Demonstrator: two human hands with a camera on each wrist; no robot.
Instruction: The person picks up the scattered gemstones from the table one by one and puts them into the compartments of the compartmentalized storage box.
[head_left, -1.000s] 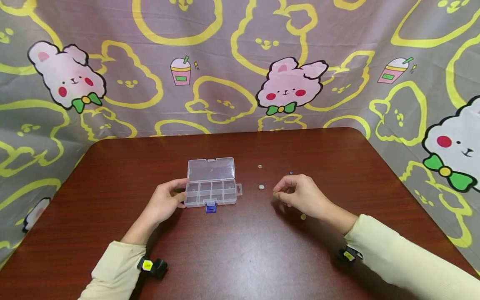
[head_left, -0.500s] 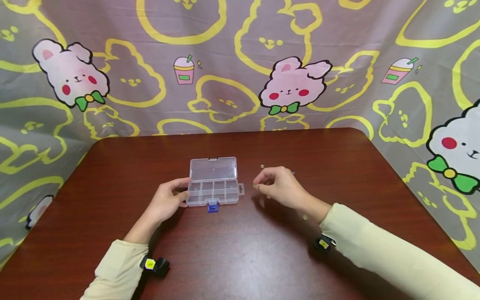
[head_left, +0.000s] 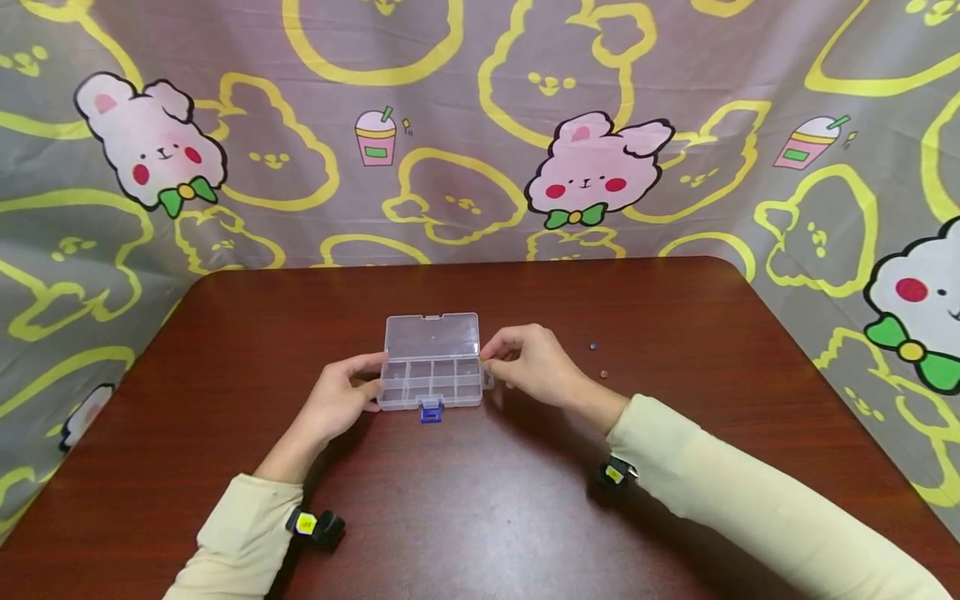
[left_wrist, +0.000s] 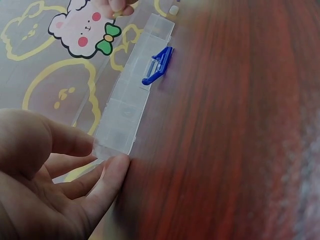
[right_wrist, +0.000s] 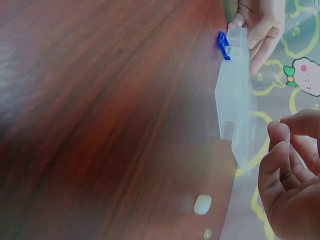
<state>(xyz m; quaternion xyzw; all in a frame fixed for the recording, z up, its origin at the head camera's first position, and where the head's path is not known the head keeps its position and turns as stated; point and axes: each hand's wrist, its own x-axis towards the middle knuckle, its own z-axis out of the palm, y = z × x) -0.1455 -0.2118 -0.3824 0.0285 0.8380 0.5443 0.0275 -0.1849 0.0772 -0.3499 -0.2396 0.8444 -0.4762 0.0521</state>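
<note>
Clear compartment box, lid open, between my grips; left grip holds its near end. Right grip pinches, seemingly, a yellowish bead. Hazard: slack fingertips could drop it onto the worktop.

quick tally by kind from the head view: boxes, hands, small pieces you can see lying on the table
Boxes: 1 (clear box)
Hands: 2 (left hand, right hand)
Small pieces: 2 (blue piece, orange-brown piece)
Total: 5
</note>
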